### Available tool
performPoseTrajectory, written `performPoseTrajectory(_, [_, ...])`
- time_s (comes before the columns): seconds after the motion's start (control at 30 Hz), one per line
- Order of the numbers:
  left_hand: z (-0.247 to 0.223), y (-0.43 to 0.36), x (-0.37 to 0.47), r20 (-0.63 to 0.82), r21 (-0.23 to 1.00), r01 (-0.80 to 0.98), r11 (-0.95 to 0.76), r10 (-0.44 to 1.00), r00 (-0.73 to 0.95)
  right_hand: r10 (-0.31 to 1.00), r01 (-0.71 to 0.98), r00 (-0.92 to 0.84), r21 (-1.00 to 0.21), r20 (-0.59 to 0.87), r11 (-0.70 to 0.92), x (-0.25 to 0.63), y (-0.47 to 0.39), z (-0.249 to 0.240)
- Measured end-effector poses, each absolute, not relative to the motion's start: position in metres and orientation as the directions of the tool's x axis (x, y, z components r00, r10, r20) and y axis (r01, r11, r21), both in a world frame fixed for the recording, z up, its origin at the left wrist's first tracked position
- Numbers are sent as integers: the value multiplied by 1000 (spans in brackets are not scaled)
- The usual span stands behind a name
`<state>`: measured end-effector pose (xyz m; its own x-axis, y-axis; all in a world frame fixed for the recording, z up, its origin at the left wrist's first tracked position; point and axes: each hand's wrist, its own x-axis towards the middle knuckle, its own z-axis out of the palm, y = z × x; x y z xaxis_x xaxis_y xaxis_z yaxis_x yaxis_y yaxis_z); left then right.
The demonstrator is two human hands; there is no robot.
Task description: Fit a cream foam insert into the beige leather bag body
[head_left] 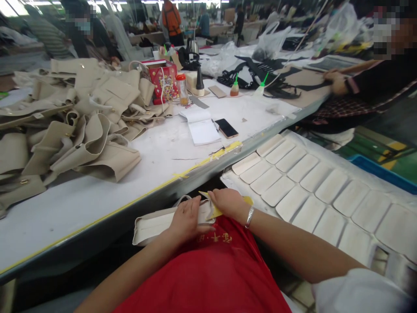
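My left hand point(185, 218) is wrapped over a cream, box-shaped bag piece point(150, 228) in front of my red apron. Its long side faces up, and a thin strap loop shows behind it. My right hand point(228, 202) grips a flat yellow piece point(215, 212) at the right end of the bag piece. The yellow shows on both sides of my fingers, and one pointed tip sticks out to the left. How far it reaches into the bag piece is hidden by my hands.
Beige bag parts point(97, 100) are heaped on the white table point(156, 161). A notebook point(203, 130), a phone point(227, 128) and small glue bottles point(234, 88) lie farther back. Rows of cream panels point(306, 204) cover a board at right. A co-worker's hand point(337, 81) rests on the far table.
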<state>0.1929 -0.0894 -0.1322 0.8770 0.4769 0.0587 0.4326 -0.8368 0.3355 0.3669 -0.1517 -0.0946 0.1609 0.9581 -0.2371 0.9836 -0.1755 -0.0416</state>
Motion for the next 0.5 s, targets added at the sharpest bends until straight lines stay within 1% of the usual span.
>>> performPoseTrajectory(0.13, [-124, -85, 197, 30, 359, 422, -833, 462, 886, 968, 990, 124, -42, -217, -136, 369, -147, -94])
performPoseTrajectory(0.37, [-116, -77, 208, -164, 388, 393, -834, 356, 920, 963, 999, -2, -35, -268, -7, 374, -145, -94])
performPoseTrajectory(0.5, [-120, -81, 206, -149, 333, 419, -844, 392, 908, 966, 999, -27, -51, -256, 15, 375, -145, -95])
